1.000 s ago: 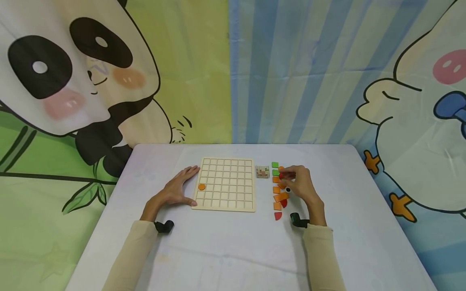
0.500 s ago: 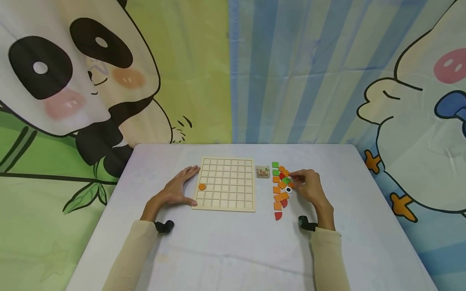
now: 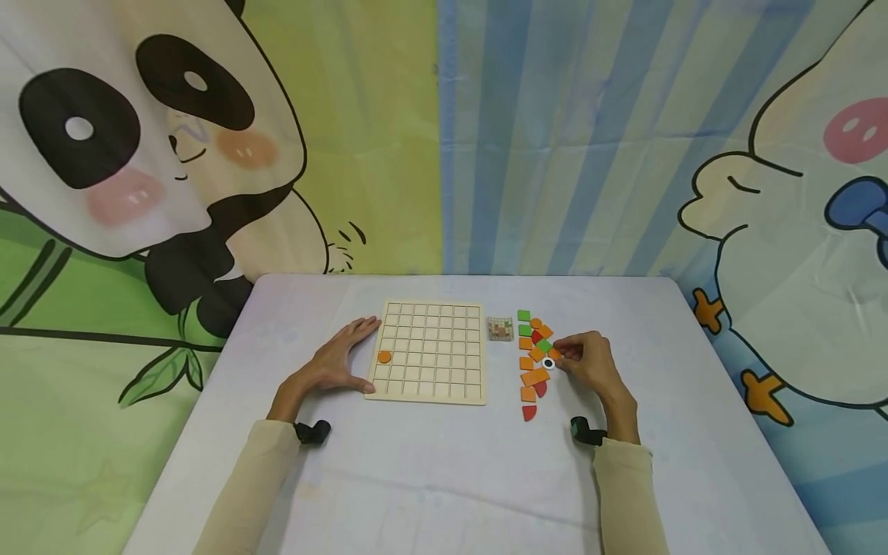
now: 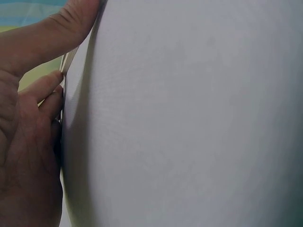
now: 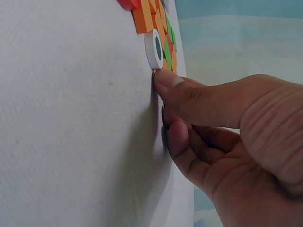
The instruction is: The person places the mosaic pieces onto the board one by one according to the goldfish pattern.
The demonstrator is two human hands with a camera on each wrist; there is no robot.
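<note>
While the left hand (image 3: 340, 362) stays at the wooden grid board (image 3: 433, 353), the right hand (image 3: 586, 361) is over at the loose tiles. Left fingers: straight and spread wide, thumb at the near-left corner, fingertips at the left edge farther up; nothing gripped. Left wrist view shows mostly white tabletop, with the hand along its left side.

Right fingers: curled, thumb and index tips close together, on either side of a small orange piece (image 3: 555, 354). Contact partly hidden by the hand, so cannot tell if it is pinched. In the right wrist view the thumb tip is just beside the white eye piece (image 5: 154, 49), which has a dark centre.

Board lies flat, left of the tiles, with 1 orange disc (image 3: 385, 357) on it, in the leftmost column, below mid-height. Small pattern card (image 3: 500, 329) between board and tiles, just right of the board.

Tiles, head view: 2 green squares (image 3: 523, 315) at the far end; 1 more green tile (image 3: 544, 346) by the right fingertips; orange squares down the left side; 1 orange rectangle (image 3: 535, 377) lying askew; red quarter-round (image 3: 529, 413) nearest the person.

White table (image 3: 430, 478) under everything. Beige sleeves (image 3: 243, 493), 1 black camera (image 3: 588, 431) per wrist. Backdrop: panda (image 3: 201, 154) left, blue stripes (image 3: 555, 139) middle, white cartoon figure (image 3: 798, 308) right.
</note>
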